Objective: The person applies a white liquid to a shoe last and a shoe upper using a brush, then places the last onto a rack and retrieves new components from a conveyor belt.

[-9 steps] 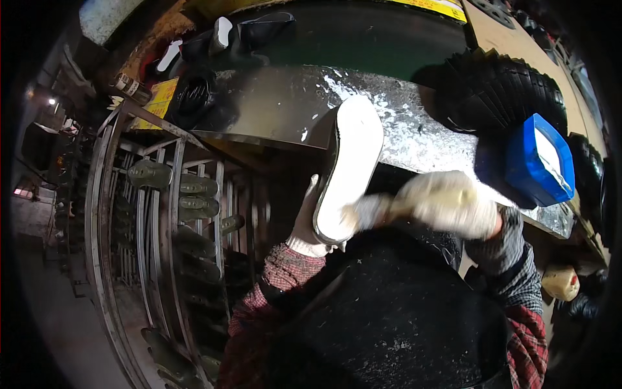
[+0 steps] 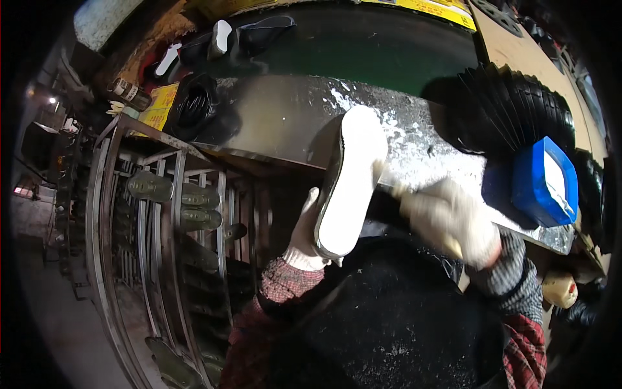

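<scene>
My left hand (image 2: 304, 235), in a pale glove, grips a dark shoe from its left side near the heel. Its sole (image 2: 353, 185) faces up, coated white, with the toe pointing away from me. My gloved right hand (image 2: 457, 223) is closed round a brush (image 2: 392, 181), blurred by motion. The bristles meet the right edge of the sole around its middle. To the right of that hand stands a blue container (image 2: 526, 178) with white paste inside.
Ahead lies a workbench (image 2: 272, 123) spattered white. Black overlapping pieces (image 2: 518, 110) are stacked at its right. At the far left are white-soled dark shoes (image 2: 221, 37). A metal rack (image 2: 97, 240) holding several dark foot-shaped forms (image 2: 150, 186) stands at my left.
The brush has moved from the heel up to the sole's right edge near its middle. My right hand has shifted slightly down, and the shoe sits a little lower in view.
</scene>
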Tool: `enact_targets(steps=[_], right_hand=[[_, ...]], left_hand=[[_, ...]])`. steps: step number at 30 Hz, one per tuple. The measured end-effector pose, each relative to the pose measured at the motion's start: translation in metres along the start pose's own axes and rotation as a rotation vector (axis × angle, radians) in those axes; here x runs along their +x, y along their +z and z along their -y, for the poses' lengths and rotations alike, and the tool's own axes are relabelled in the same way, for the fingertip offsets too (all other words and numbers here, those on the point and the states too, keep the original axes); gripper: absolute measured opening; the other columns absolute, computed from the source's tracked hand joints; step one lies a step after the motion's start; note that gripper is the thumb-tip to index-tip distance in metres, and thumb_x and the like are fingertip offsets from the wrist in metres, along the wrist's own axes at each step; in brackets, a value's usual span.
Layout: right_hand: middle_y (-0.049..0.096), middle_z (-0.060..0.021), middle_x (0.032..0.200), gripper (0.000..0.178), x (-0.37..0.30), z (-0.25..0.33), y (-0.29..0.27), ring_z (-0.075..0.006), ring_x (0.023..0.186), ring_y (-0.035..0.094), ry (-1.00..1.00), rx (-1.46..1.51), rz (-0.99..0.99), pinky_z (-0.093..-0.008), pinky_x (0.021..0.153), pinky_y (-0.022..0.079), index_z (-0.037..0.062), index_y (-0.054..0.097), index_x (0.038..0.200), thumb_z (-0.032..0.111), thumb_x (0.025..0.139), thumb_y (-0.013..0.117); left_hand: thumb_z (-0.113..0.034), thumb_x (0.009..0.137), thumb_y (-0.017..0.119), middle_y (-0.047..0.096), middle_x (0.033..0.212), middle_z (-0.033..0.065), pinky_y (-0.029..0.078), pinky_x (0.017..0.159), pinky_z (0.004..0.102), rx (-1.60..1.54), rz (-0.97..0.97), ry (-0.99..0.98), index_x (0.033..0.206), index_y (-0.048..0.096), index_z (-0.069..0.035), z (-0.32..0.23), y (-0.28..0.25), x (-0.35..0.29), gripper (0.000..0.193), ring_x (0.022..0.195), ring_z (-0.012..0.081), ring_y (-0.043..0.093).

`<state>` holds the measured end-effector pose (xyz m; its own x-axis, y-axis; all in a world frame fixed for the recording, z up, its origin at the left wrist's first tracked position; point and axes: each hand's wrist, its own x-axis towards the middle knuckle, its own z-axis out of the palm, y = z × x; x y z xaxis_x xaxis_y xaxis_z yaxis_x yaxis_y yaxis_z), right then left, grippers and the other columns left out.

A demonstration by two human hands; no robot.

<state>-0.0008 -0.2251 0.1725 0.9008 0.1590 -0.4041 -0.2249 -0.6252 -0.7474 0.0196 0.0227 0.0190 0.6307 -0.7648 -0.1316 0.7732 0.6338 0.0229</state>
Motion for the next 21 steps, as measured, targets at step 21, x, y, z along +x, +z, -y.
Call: enact_targets(steps=[21], right_hand=[[0.066,-0.0120,0.097,0.025,-0.034,-0.110,-0.074,-0.0254,0.085,0.063,-0.843,0.188,-0.448,-0.0347,0.074,0.052,0.0026,0.068,0.108,0.007,0.084,0.073]], left_hand=[[-0.029,0.098,0.059,0.063,0.112,0.0227,0.056,0.091,0.0369,0.423,-0.282,0.384,0.115,0.051,0.012,-0.075,0.070,0.167,0.045,0.105,0.0322,0.063]])
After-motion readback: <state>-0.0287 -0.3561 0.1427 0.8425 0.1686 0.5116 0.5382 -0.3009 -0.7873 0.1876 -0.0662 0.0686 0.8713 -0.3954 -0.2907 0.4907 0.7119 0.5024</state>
